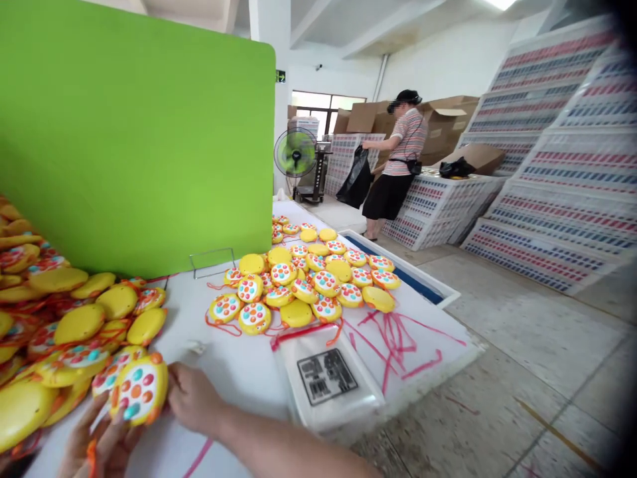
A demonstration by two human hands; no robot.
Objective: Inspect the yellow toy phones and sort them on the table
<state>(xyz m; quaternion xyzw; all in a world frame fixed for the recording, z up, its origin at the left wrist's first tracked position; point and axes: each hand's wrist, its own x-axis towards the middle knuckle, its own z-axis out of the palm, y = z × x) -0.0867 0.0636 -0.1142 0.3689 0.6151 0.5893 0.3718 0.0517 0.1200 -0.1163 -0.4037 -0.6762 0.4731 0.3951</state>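
A yellow oval toy (139,390) is between my two hands above the table, its white face with coloured round buttons turned toward me. My left hand (102,438) grips it from below and left, and an orange cord hangs by those fingers. My right hand (192,397) is closed at the toy's right edge, its fingertips partly hidden behind it. Just left lies a large heap of the same toys (60,318), some yellow back up. Farther off on the table is a second group of these toys (298,282).
A stack of clear plastic bags (328,378) with black print lies at the table's right front, beside pink scribbles. A green partition (149,139) stands behind a wire stand (213,262). Past the table are a fan (295,153), a person (403,153) holding a black bag, and stacked crates (562,192).
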